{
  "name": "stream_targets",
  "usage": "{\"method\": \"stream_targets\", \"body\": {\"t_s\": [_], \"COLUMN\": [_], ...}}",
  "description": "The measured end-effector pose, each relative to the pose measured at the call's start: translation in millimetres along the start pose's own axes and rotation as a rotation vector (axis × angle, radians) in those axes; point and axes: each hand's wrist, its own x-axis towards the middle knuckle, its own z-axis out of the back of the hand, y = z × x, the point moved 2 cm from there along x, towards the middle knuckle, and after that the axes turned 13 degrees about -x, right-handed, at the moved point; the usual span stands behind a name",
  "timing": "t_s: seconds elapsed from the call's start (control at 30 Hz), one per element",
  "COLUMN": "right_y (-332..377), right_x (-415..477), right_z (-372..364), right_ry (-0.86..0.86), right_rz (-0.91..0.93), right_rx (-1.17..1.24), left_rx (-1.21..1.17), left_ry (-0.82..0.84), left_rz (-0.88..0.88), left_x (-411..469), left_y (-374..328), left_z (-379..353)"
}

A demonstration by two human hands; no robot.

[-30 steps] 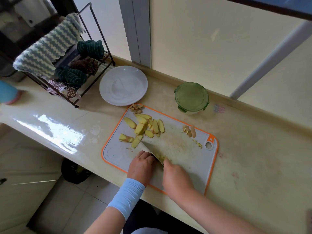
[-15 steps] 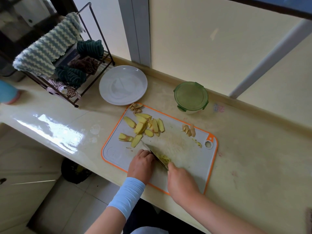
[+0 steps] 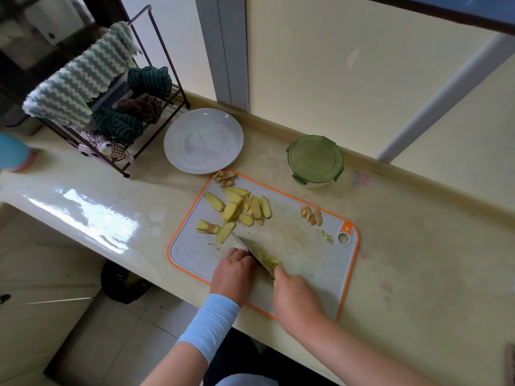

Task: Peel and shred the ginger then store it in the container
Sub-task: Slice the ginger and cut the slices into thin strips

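Where ginger slices (image 3: 237, 207) crowd the board (image 3: 306, 246), plate (image 3: 203, 140) (white) beyond.

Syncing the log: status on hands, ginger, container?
Right hand grips knife; left hand curled beside blade, grasp hidden. Ginger shreds at blade, slices uncut. Container lidded, nothing blocking.
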Motion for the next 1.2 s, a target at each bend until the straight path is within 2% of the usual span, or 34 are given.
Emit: {"method": "stream_targets", "body": {"t_s": [0.17,0.43,0.7,0.93,1.2], "right_y": [11,-9,14,-8,11], "right_x": [15,-11,14,-11,9], "right_z": [5,-4,8,-1,6], "right_ry": [-0.016,-0.025,-0.019,-0.035,-0.009], "right_rz": [0.026,0.009,0.039,0.019,0.011], "right_rx": [-0.031,0.021,-0.020,0.018,0.046], "left_rx": [0.007,-0.036,0.000,-0.042,-0.029], "left_ry": [-0.030,-0.060,-0.033,-0.100,-0.127], "left_rz": [0.014,0.018,0.019,0.018,0.034], "left_x": [2,0,-3,-6,-7], "left_y": [-1,-1,-1,-2,-5], "left_z": [3,1,0,-3,-2]}}
